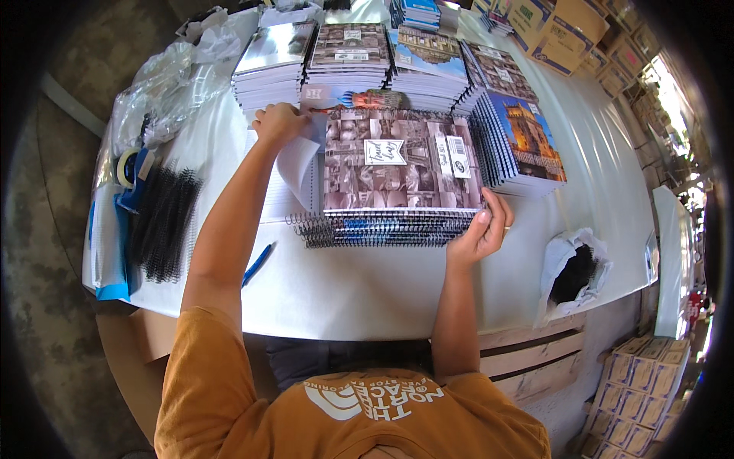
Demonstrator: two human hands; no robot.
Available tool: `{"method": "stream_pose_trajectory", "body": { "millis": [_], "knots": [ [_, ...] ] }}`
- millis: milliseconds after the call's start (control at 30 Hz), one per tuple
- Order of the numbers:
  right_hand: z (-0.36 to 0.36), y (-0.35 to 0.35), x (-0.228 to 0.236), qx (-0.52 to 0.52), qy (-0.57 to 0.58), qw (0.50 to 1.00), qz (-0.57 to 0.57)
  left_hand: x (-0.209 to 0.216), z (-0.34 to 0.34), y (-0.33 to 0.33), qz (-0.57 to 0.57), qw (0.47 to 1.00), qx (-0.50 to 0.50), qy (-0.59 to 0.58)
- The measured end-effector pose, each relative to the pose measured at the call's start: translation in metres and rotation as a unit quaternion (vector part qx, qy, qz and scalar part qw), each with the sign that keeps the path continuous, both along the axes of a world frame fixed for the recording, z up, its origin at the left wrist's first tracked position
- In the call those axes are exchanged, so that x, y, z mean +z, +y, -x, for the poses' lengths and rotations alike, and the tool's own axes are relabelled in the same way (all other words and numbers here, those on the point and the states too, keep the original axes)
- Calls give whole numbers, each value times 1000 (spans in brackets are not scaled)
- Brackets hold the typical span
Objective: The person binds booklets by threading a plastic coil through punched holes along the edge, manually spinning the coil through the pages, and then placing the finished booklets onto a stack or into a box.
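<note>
A spiral notebook [405, 191] with a sepia photo-collage cover lies on top of a stack in front of me, its black coils toward me. At its near right corner is my right hand [483, 228], thumb and curled fingers closed on the notebook's edge. To the left, my left hand [280, 124] is closed at the far edge of some white lined sheets [297, 172], one of which curls up. What its fingertips pinch is partly hidden. Just right of that hand are a clear sheet [315, 95] and a bundle with blue and red ends [375, 99].
Stacked notebooks [348, 57] stand along the far side, more [527, 141] at the right. On the left lie loose black coils [164, 222], a tape dispenser [136, 180] and clear plastic [172, 88]. A blue pen [258, 264] lies near the front edge; a white bag [577, 268] of coils sits right.
</note>
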State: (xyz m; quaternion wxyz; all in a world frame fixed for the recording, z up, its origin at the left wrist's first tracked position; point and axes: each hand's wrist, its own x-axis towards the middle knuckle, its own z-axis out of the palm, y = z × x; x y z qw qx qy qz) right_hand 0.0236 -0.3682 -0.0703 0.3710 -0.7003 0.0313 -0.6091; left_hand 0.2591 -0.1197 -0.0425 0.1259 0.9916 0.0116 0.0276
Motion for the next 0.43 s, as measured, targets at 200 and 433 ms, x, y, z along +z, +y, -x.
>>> {"method": "stream_pose_trajectory", "body": {
  "millis": [200, 433],
  "knots": [
    [5, -1, 2, -6, 21, 998, 63, -16, 13, 36, 185, 981, -16, -52],
    [13, 7, 11, -33, -41, 995, 82, -21, 82, 120, 227, 970, 81, -18]
  ]
}}
